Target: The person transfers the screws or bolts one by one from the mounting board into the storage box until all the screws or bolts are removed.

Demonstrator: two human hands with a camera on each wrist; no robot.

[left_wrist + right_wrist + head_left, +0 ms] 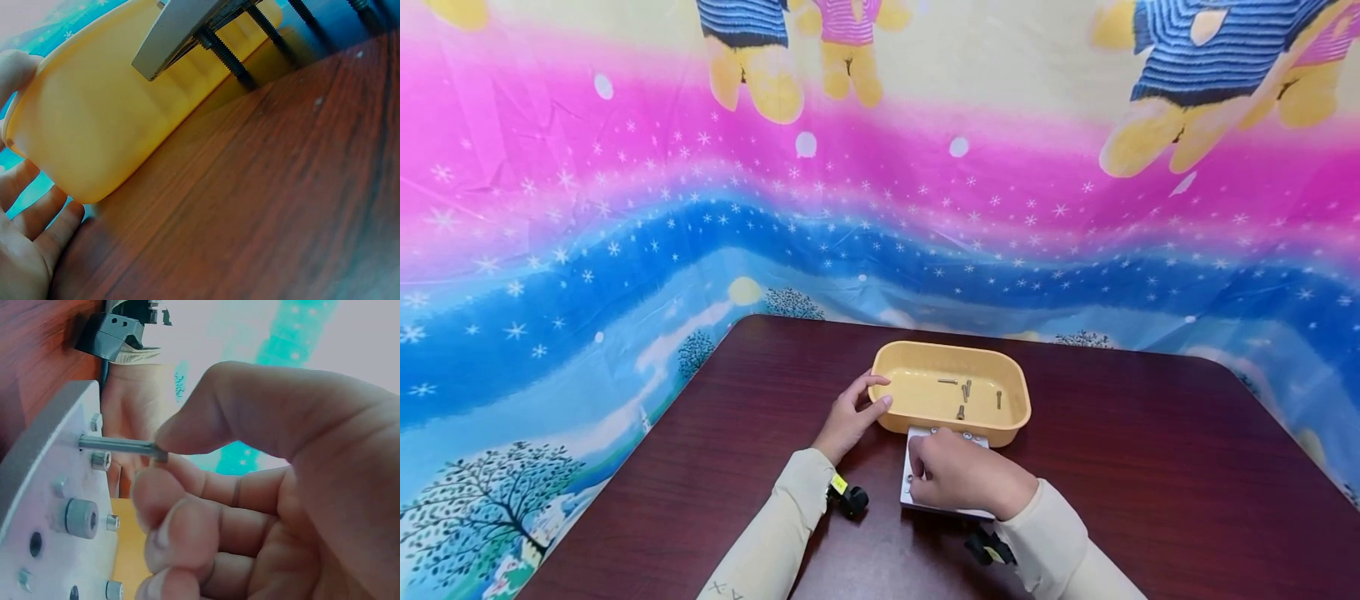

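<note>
R hand point(966, 475) pinches a socket-head screw point(119, 445) by its head, tip at a hole in the metal plate point(40, 506). L hand point(850, 417) holds the yellow tub point(87, 125) just beyond the plate, fingers at its rim; loose screws point(966, 390) lie inside. Main risk: cross-threading, prob. if the pinch tilts. Plate may also rock b/c threaded shanks point(225, 53) stick out below it, & a slip = dropped screw.

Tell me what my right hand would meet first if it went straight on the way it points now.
Most likely the drilled metal plate: your right hand pinches a screw whose tip appears to sit in that plate, though how deep is unclear.
</note>
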